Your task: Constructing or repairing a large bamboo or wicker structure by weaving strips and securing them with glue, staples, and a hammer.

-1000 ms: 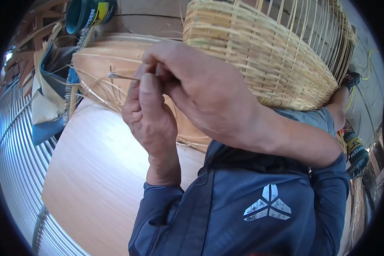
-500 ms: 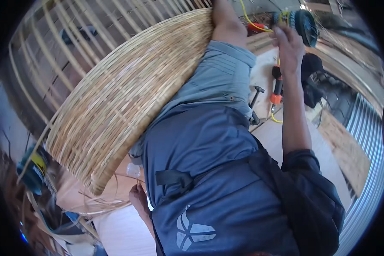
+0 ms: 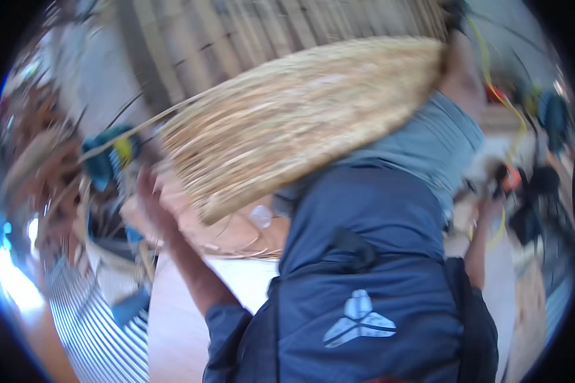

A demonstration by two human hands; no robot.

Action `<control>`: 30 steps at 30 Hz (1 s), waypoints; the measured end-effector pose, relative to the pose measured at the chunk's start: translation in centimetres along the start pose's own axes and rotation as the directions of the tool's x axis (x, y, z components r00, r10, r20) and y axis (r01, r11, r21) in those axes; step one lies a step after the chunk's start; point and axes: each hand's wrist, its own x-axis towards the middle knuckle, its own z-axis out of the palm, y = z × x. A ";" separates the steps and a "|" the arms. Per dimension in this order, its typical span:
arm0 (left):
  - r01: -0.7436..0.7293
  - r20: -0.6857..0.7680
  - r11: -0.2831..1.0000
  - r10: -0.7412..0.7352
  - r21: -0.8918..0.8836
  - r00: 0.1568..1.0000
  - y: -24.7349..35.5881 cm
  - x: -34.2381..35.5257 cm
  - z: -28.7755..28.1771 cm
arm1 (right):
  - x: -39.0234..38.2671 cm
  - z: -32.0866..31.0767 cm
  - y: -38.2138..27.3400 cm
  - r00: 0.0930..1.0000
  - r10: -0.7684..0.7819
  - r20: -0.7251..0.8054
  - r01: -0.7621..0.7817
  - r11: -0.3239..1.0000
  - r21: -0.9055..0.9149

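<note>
Across my lap lies a woven cane piece (image 3: pixel 300 118), pale tan, with a thick rolled edge toward me and loose bare stakes beyond its far edge. To its left, my left hand (image 3: pixel 148 188) is raised beside a teal and yellow reel-shaped thing (image 3: pixel 112 153); whether they touch cannot be seen. My right hand (image 3: pixel 489 207) is low on the right, by an orange and black hand tool (image 3: pixel 510 179) joined to a yellow hose (image 3: pixel 522 127). Motion smears the fingers of both hands, so any grip there is unclear.
A small clear plastic piece (image 3: pixel 260 216) rests on a brown sheet left of my lap. Pale board (image 3: pixel 198 281) lies beside me, with corrugated metal (image 3: pixel 96 319) at the lower left. Another teal and yellow reel-shaped thing (image 3: pixel 552 118) stands at the far right. Slatted wood (image 3: pixel 236 38) lies ahead.
The whole view has swung left and is blurred. My left hand has gone from low beside my lap out toward the left reel-shaped thing. My right hand has come down from the far right reel-shaped thing.
</note>
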 end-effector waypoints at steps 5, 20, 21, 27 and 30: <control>-0.040 0.029 0.678 0.089 -0.734 0.996 6.1 5.7 1.8 | 3.3 3.5 -4.0 0.944 0.106 0.312 -0.179 0.960 0.216; -0.215 0.030 0.663 0.337 -0.717 0.941 8.1 6.3 4.9 | 10.9 -3.8 -0.8 0.922 0.125 0.368 -0.378 0.501 0.778; -0.226 0.012 0.668 0.332 -0.709 0.943 7.8 6.3 4.3 | 11.0 -7.6 -5.2 0.913 0.110 0.392 -0.386 0.541 0.747; -0.190 -0.095 0.555 0.194 -0.810 0.976 6.3 6.9 5.4 | 8.9 -25.7 -24.8 0.937 -0.271 0.221 -0.112 0.365 0.924; -0.239 -0.095 0.575 0.269 -0.782 0.958 6.9 6.5 4.8 | 7.7 -28.8 -36.2 0.856 -0.473 0.210 0.025 0.442 0.897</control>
